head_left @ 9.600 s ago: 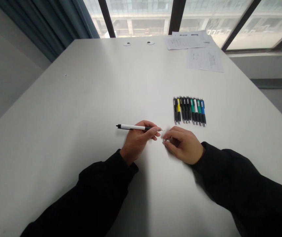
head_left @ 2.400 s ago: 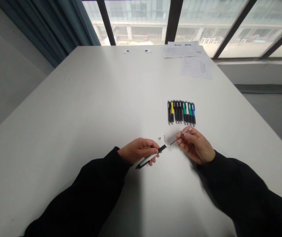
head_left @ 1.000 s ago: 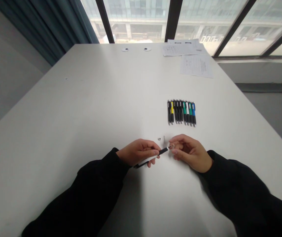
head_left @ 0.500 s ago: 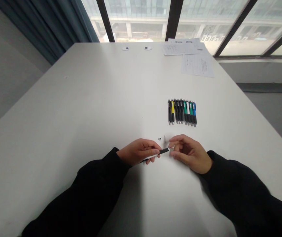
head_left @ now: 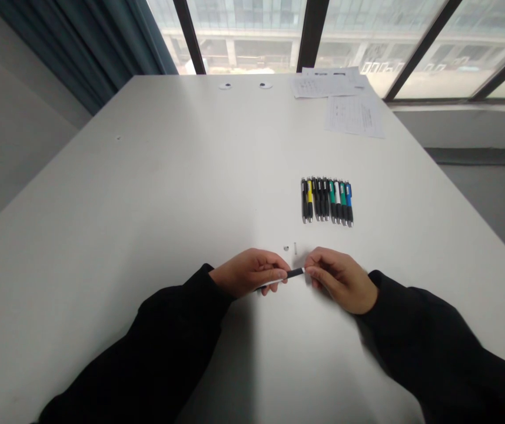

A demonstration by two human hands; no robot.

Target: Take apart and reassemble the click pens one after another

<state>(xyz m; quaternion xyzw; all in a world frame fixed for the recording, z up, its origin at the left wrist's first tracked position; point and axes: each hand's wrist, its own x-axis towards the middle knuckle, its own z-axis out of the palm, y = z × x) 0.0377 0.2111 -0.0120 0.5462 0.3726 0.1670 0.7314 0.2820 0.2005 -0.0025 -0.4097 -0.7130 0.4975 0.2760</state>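
My left hand (head_left: 252, 271) is closed around a white ballpoint pen with a black grip (head_left: 295, 272), which points right and slightly up. At the pen's open front end, the thumb and forefinger of my right hand (head_left: 338, 280) are pinched together over the thin tip, hiding it. Just beyond the hands, a small shiny pen part (head_left: 286, 248) lies on the table beside a short thin piece (head_left: 295, 248), perhaps a spring.
Past the hands is a row of several pens (head_left: 325, 200) in black, yellow, green, white and blue. Paper sheets (head_left: 354, 115) lie at the far right of the white table (head_left: 182, 165). Two oval white pieces (head_left: 265, 86) sit near the far edge, by the window.
My right hand's fingers have closed from a loose curl into a pinch on the pen's tip, which was visible before. My left hand holds the pen almost still.
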